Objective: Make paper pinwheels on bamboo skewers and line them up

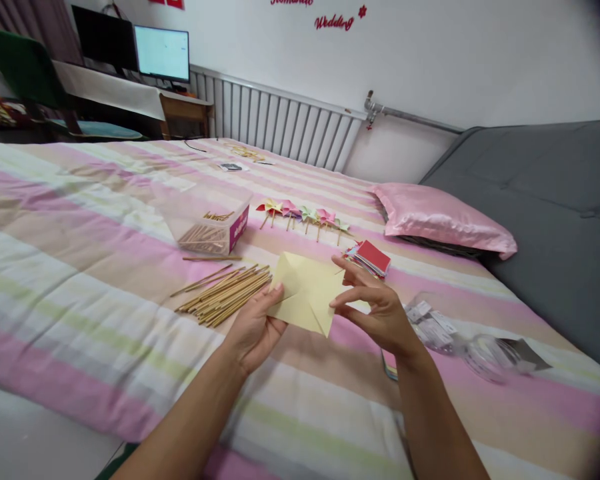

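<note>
Both hands pinch a pale yellow creased paper square [307, 292] at frame centre: left hand [254, 327] clasps its lower left edge, right hand [377, 308] its right side. Just left lies a bundle of thin wooden sticks [225, 293]; above, a row of coloured paper pinwheels [305, 215] on the striped bedspread [80, 253].
</note>
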A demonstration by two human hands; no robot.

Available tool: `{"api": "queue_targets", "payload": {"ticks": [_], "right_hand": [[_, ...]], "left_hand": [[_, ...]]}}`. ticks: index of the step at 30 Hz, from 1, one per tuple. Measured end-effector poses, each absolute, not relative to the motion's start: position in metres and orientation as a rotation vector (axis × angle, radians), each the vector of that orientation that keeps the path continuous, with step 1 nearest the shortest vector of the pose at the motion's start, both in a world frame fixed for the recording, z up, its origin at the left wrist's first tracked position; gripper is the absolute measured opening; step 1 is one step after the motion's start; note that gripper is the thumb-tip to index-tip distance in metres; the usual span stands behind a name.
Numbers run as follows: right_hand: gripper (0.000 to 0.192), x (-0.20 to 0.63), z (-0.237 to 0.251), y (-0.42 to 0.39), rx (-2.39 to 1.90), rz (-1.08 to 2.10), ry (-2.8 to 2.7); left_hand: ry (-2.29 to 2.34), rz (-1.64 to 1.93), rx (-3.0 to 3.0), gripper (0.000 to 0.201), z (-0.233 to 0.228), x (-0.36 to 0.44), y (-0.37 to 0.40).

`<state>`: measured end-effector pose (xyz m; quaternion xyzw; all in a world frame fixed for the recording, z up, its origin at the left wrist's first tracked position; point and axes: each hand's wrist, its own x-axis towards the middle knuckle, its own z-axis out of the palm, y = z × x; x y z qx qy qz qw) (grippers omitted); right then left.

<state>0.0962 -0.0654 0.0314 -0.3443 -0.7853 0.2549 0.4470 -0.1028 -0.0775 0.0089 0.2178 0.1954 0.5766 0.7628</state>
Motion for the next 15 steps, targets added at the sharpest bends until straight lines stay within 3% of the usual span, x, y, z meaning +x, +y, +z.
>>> {"api": "queue_targets", "payload": {"ticks": [5, 15], "right_hand": [[0.014, 0.0956, 0.0308, -0.0654, -0.782, 0.817, -1.893], [0.013, 0.0963, 0.0279, -0.0673, -0.893, 0.888, -2.004]], "left_hand": [[0.414, 1.258, 0.471, 0.03, 0.0085, -0.1039, -0.0771], [0.426, 1.231, 0.454, 0.028, 0.009, -0.0999, -0.0801]]}}
